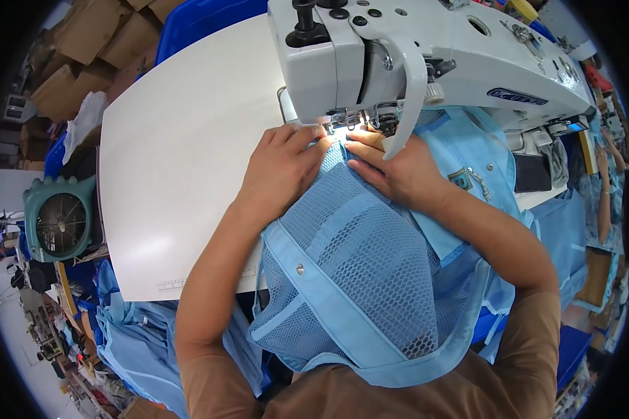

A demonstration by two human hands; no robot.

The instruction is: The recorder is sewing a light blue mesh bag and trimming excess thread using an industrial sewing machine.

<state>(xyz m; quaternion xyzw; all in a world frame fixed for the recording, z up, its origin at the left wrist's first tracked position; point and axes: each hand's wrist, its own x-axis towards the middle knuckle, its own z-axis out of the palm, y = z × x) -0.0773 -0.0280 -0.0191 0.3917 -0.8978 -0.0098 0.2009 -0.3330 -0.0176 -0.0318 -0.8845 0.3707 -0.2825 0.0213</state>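
Observation:
A light blue mesh vest point(377, 265) with solid fabric bands and a metal snap lies across my lap and up onto the table. Its far edge runs under the lit needle area of a white sewing machine point(314, 77). Just left of the presser foot point(339, 129), my left hand point(279, 164) is closed on the mesh, fingers bent and fingertips at the edge. From the other side my right hand point(402, 171) grips the same cloth, its fingers pointing at the foot and partly hidden by the machine's white curved lever point(409, 91).
A white tabletop point(182, 153) spreads to the left, with a ruler strip on its near edge. More blue garment pieces point(147, 349) hang at lower left. A green fan point(61, 220) stands beyond the left edge; a dark phone-like slab point(532, 173) lies at right. Another person's arm point(604, 202) shows far right.

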